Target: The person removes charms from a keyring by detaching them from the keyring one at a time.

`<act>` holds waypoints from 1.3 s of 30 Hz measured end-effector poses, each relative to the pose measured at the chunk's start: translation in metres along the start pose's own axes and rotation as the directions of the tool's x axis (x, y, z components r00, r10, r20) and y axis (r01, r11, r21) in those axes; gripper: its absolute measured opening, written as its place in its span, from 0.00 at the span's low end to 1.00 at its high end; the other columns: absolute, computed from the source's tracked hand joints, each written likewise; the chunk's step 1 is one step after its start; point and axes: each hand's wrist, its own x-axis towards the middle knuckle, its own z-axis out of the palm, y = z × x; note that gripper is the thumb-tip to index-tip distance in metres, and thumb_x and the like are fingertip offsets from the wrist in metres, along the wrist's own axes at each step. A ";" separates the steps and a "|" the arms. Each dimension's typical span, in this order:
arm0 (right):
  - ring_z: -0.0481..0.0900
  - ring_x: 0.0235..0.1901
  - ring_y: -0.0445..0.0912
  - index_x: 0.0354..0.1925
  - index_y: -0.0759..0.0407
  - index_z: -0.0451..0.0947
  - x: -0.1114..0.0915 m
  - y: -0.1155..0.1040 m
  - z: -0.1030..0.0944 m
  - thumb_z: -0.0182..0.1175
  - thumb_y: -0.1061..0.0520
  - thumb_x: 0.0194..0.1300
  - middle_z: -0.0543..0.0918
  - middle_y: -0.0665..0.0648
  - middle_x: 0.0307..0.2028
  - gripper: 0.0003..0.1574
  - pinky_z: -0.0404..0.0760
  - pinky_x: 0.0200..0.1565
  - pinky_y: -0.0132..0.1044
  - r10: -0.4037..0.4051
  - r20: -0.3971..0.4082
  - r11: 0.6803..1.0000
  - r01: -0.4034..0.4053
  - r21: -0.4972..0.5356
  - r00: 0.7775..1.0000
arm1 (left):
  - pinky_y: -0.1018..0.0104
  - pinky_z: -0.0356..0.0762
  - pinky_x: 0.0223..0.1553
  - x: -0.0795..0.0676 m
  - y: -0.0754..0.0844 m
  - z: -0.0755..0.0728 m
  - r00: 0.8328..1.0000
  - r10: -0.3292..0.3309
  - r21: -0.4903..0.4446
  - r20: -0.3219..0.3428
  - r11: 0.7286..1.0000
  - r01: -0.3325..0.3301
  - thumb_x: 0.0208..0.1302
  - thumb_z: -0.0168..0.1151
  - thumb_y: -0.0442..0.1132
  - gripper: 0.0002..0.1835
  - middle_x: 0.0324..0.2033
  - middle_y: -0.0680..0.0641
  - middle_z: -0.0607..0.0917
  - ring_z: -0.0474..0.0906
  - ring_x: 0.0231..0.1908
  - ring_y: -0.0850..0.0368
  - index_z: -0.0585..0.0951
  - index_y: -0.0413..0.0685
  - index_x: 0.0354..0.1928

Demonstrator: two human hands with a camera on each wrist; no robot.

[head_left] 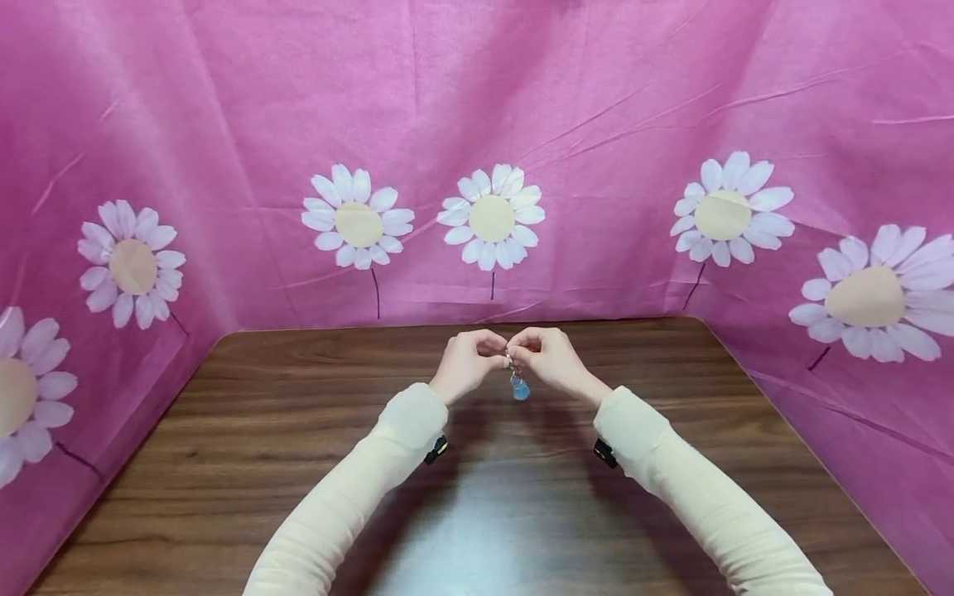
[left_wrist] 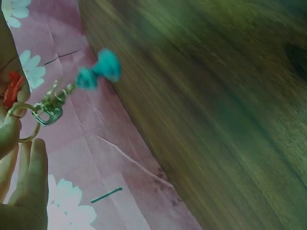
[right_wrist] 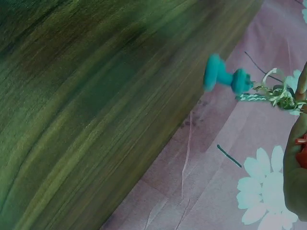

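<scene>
Both hands meet over the far part of the table, holding a keychain between them. My left hand (head_left: 468, 362) pinches its gold split ring (left_wrist: 37, 129), with the other fingers stretched beside it. At the ring's other side, my right hand (head_left: 553, 359) grips with curled fingers, and a small red piece (left_wrist: 13, 88) shows among them. From the ring hang a metal clasp (left_wrist: 52, 115), a short chain (right_wrist: 254, 97) and a blue dumbbell-shaped charm (head_left: 519, 388). The right hand's fingertips are mostly outside the right wrist view.
A brown wood-grain table (head_left: 313, 389) lies under the hands. Pink cloth (head_left: 596, 99) printed with white daisies (head_left: 492, 219) closes off the back and both sides. A small black device (head_left: 436, 449) sits under the left cuff, another (head_left: 605, 453) under the right.
</scene>
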 end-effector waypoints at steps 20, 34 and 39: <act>0.80 0.27 0.44 0.34 0.59 0.82 0.007 -0.001 0.006 0.62 0.57 0.58 0.85 0.56 0.29 0.07 0.76 0.28 0.32 -0.080 0.015 0.988 0.081 -0.129 0.997 | 0.68 0.73 0.33 0.004 -0.010 -0.007 0.982 0.119 0.250 -0.147 0.965 -0.079 0.52 0.66 0.38 0.02 0.27 0.55 0.87 0.80 0.30 0.63 0.84 0.51 0.29; 0.72 0.24 0.39 0.32 0.58 0.83 0.011 -0.004 0.009 0.62 0.57 0.57 0.84 0.52 0.27 0.05 0.72 0.27 0.31 -0.120 0.008 0.977 0.120 -0.175 0.993 | 0.67 0.74 0.32 0.005 -0.019 -0.009 0.960 0.183 0.277 -0.214 0.953 -0.120 0.50 0.67 0.36 0.02 0.26 0.54 0.87 0.81 0.28 0.62 0.84 0.50 0.28; 0.76 0.24 0.40 0.32 0.58 0.83 0.010 0.000 0.010 0.62 0.57 0.58 0.84 0.56 0.28 0.05 0.74 0.27 0.31 -0.077 0.022 0.992 0.079 -0.098 0.997 | 0.70 0.72 0.31 0.004 -0.021 -0.007 0.970 0.103 0.188 -0.220 0.980 -0.062 0.49 0.67 0.37 0.02 0.25 0.53 0.87 0.81 0.28 0.63 0.85 0.50 0.27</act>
